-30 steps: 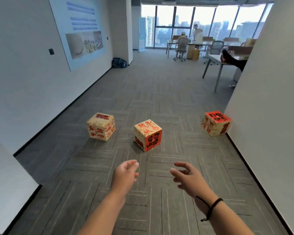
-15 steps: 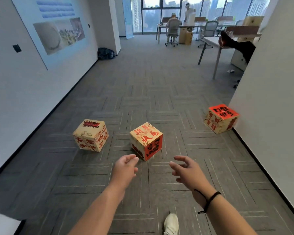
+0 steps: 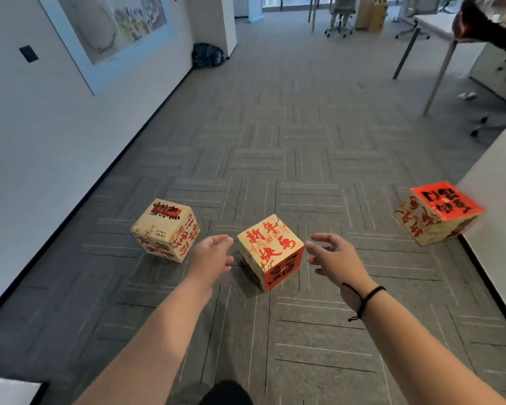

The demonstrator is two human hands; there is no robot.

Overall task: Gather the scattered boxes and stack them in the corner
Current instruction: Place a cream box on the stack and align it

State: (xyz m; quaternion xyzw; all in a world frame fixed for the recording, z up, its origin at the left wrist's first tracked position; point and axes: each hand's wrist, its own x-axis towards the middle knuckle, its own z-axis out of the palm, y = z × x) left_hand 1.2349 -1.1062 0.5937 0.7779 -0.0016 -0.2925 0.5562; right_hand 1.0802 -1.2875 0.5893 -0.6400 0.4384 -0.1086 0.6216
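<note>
Three cream boxes with red and black writing lie apart on the grey carpet. The middle box (image 3: pixel 268 251) sits between my hands. My left hand (image 3: pixel 212 257) hovers just left of it, fingers relaxed, empty. To its right my right hand (image 3: pixel 333 258) has its fingers spread and holds nothing; a black cord circles that wrist. Neither hand touches the box. The left box (image 3: pixel 165 229) lies a little beyond my left hand. A box with a red top (image 3: pixel 437 213) rests against the foot of the right wall.
White walls (image 3: pixel 56 135) run along both sides of the corridor, the right wall (image 3: pixel 497 206) close by. A dark bag (image 3: pixel 208 55) lies by a pillar far ahead. Desks (image 3: pixel 438 33) and office chairs stand at the far end; someone's shoe shows at top right.
I have come closer to the boxes and look further down. Both hands have reached forward and now flank the middle box instead of hanging short of it.
</note>
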